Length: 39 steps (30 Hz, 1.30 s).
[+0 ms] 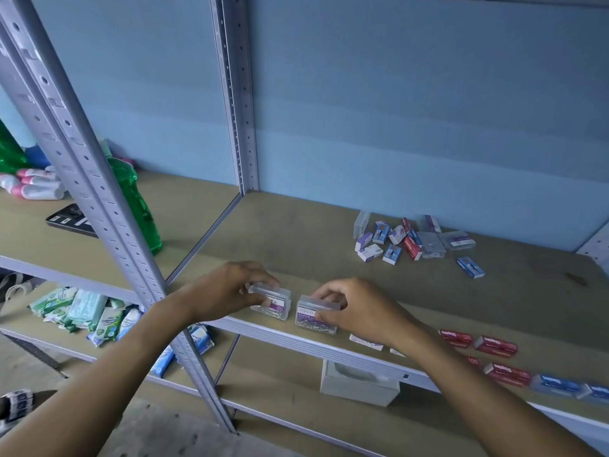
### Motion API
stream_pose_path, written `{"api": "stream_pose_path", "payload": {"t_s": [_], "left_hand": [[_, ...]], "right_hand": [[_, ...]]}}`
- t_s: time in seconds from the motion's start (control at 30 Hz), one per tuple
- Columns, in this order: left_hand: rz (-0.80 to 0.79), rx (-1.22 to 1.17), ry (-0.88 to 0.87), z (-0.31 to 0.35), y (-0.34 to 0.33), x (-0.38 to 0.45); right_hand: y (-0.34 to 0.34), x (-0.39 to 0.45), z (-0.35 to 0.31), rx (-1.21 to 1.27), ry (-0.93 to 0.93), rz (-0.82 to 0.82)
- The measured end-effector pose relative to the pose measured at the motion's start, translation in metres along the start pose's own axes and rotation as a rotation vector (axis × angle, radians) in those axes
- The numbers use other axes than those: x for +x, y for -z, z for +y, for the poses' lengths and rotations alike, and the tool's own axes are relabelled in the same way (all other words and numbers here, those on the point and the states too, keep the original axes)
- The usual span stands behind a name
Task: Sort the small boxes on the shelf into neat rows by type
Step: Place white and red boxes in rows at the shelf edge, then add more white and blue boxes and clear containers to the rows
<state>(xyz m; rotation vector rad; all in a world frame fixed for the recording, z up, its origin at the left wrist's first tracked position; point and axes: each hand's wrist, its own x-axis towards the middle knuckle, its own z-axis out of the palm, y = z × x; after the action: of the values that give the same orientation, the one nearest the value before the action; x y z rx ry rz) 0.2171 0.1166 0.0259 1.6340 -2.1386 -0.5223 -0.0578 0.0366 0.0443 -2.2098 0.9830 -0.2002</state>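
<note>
Two clear plastic paper clip boxes stand side by side at the front edge of the brown shelf. My left hand grips the left clear box. My right hand holds the right clear box, whose purple label faces me. Further right along the front edge lie white boxes, red staple boxes and blue boxes, partly hidden by my right forearm. A loose pile of mixed small boxes sits at the back right, with one blue box apart from it.
A grey metal upright stands at the left front, another upright at the back. A green bottle and pink-white tubes sit on the left bay. Wipe packets and a white tissue box lie on the lower shelf.
</note>
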Motion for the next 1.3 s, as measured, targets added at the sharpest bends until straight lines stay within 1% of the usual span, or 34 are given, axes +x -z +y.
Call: {"api": "stream_pose_path", "payload": {"t_s": [0.17, 0.3, 0.37, 0.47, 0.53, 0.6, 0.7, 0.8, 0.93, 1.1, 1.23, 1.3], "left_hand": [[0.011, -0.021, 0.007, -0.004, -0.007, 0.001], [-0.016, -0.001, 0.025, -0.005, -0.005, 0.004], [-0.025, 0.01, 0.027, -0.004, -0.002, 0.007], [0.037, -0.013, 0.054, 0.001, 0.006, 0.019], [0.061, -0.007, 0.068, 0.008, 0.007, 0.038], [0.061, 0.023, 0.06, 0.014, 0.003, 0.064], [0.036, 0.079, 0.052, 0.026, -0.01, 0.107], [-0.04, 0.188, 0.025, 0.039, -0.027, 0.146], [-0.084, 0.211, 0.031, 0.049, -0.048, 0.183], [-0.152, 0.284, 0.051, 0.053, -0.064, 0.209], [-0.171, 0.329, 0.079, 0.048, -0.071, 0.221], [-0.135, 0.316, 0.085, 0.045, -0.073, 0.224]], "right_hand": [[-0.003, -0.002, 0.004, -0.005, -0.024, -0.025], [-0.003, 0.0, 0.007, -0.001, -0.028, -0.028], [-0.001, 0.001, 0.007, 0.007, -0.019, -0.007], [0.014, 0.004, 0.013, 0.02, -0.032, 0.043], [0.028, 0.01, 0.024, -0.03, -0.056, 0.102], [0.042, 0.018, 0.038, -0.136, -0.1, 0.136], [0.057, 0.029, 0.056, -0.289, -0.202, 0.142], [0.058, 0.037, 0.066, -0.348, -0.255, 0.128], [0.053, 0.043, 0.07, -0.406, -0.24, 0.116], [0.046, 0.044, 0.066, -0.499, -0.185, 0.043], [0.047, 0.035, 0.063, -0.447, -0.183, 0.078], [0.047, 0.028, 0.066, -0.434, -0.17, 0.082]]}}
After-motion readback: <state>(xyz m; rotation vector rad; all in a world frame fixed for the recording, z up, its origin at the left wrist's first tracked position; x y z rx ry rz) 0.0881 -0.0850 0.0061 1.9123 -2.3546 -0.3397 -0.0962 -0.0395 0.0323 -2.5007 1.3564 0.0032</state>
